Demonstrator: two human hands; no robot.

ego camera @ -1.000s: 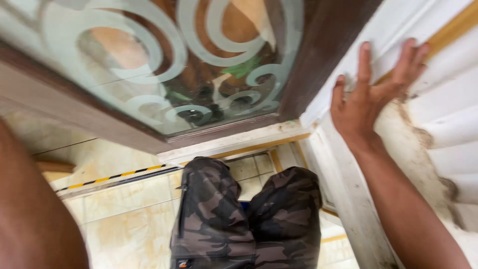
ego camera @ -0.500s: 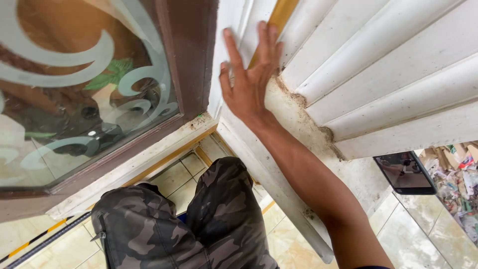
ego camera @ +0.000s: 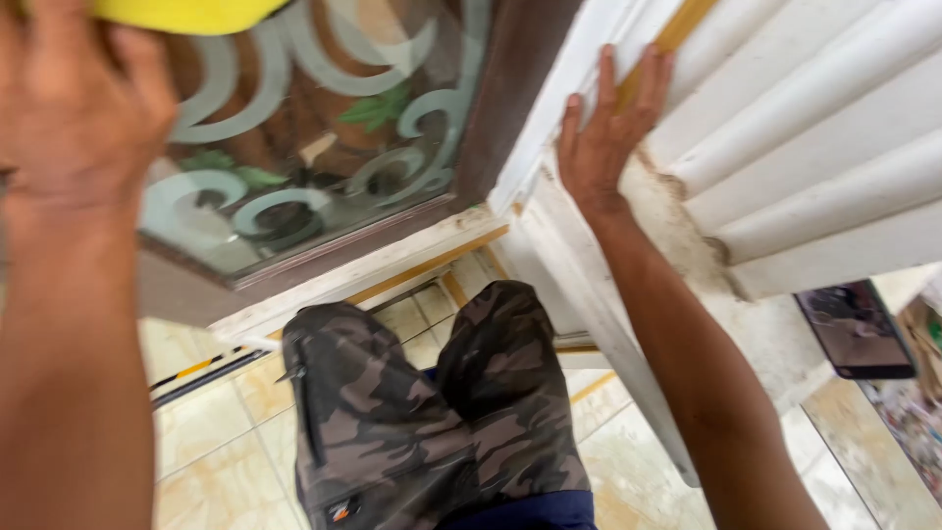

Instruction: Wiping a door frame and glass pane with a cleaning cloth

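My right hand [ego camera: 606, 132] lies flat, fingers apart, on the white moulded door frame [ego camera: 785, 128] where a gold strip runs up it. My left hand [ego camera: 74, 108] is raised at the upper left, blurred, against the frosted glass door panel [ego camera: 324, 147] with its swirl pattern. A yellow object [ego camera: 186, 12] shows at the top edge by its fingers; whether the hand grips it I cannot tell. My knees in camouflage shorts [ego camera: 432, 402] are below.
The door has a dark brown wooden frame [ego camera: 510, 88] and a white sill [ego camera: 373, 275]. Beige floor tiles [ego camera: 216, 422] lie beneath. A dark phone [ego camera: 856, 329] rests on the ledge at the right, with litter beyond it.
My left hand has come up into view at the upper left with a yellow object near it. The view has swung left; my right hand stays flat on the frame.
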